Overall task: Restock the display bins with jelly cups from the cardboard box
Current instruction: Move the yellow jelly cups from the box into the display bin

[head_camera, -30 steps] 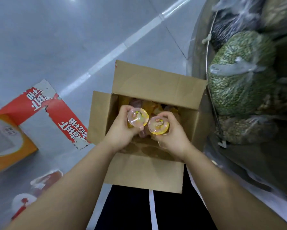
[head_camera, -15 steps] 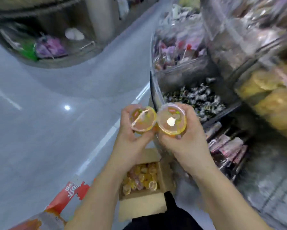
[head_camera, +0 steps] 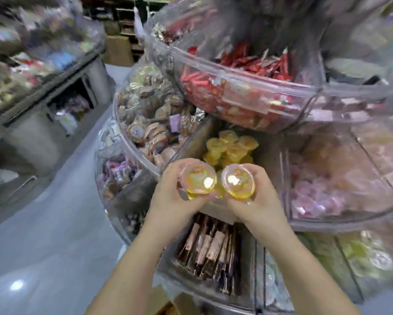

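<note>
My left hand [head_camera: 170,198] grips a clear jelly cup [head_camera: 199,180] with yellow jelly, its shiny lid facing me. My right hand [head_camera: 262,198] grips a second yellow jelly cup [head_camera: 237,181] right beside the first. Both cups hover at the front edge of a clear display bin [head_camera: 191,142] that holds a pile of yellow jelly cups [head_camera: 230,147] at its back. Only a corner of the cardboard box [head_camera: 179,303] shows at the bottom, between my forearms.
The round tiered display has an upper bin of red sweets [head_camera: 231,87], a bin of brown wrapped snacks [head_camera: 152,119] to the left, pink cups [head_camera: 320,196] to the right and dark packets [head_camera: 211,251] below. Another shelf stand [head_camera: 43,71] lies across the grey aisle floor.
Both hands lifted the two jelly cups out of the box and up to the display. My view swung from the floor to the middle tier bin with yellow cups.
</note>
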The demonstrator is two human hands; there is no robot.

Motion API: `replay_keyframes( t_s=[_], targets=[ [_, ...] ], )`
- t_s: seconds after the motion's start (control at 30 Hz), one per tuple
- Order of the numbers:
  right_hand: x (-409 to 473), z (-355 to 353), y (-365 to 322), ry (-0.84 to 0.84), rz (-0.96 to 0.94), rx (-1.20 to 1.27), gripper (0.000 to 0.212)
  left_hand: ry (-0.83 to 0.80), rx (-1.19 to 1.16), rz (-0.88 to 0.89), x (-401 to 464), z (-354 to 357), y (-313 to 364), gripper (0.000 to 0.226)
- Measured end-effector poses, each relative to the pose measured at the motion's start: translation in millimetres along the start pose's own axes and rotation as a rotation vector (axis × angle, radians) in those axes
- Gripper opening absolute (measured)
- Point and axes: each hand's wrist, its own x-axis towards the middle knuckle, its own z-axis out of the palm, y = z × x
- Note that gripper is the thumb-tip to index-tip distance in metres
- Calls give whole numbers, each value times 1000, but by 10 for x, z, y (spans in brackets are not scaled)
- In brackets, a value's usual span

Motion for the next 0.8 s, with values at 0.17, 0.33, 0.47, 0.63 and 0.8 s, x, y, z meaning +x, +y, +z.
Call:
replay_keyframes(
  t_s=[0.17, 0.33, 0.47, 0.63, 0.8],
  targets=[
    [444, -239, 290, 113, 171, -76, 48, -74, 163, -80, 559, 299, -168, 50],
    [890, -153, 503, 186, 348, -126, 27, -133, 418, -175, 950, 503, -442, 63],
    [1052, -117, 583, 219, 347, -294, 36, -162, 430, -189, 1036, 544, -583, 65],
    [993, -103, 660, 110, 481, -346, 77, -288, 422, -192, 1099, 576, -624, 67],
    [973, -119, 602, 61, 451, -558, 88, -307, 377, -247, 1105, 546, -669, 64]
  ],
)
